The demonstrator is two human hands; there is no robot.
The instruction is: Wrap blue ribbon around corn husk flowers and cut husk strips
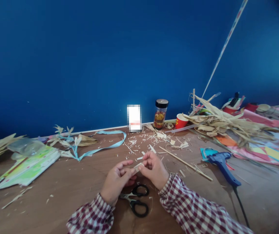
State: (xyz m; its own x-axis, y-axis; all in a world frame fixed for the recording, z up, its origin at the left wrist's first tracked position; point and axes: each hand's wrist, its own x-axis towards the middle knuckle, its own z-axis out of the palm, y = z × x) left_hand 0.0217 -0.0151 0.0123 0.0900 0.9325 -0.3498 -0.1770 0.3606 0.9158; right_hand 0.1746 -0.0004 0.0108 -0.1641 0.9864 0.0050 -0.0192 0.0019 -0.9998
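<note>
Between my two hands is a small pale strip [137, 166], which looks like a piece of dried husk. My left hand [118, 177] pinches its left end between thumb and fingers. At the other end, the thumb and curled fingers of my right hand [154, 169] grip it. Black-handled scissors [139, 199] lie on the table just below my hands, their blades partly hidden by my left wrist. Several cut pale scraps [152, 149] are scattered beyond my fingers.
A blue glue gun [223, 165] and a thin stick [185, 162] lie to the right. Behind stand a lidded jar [160, 114], a red paper cup [181, 121] and a heap of dried husks [217, 122]. Leftward are a blue ribbon [102, 146] and a green-patterned sheet [29, 167].
</note>
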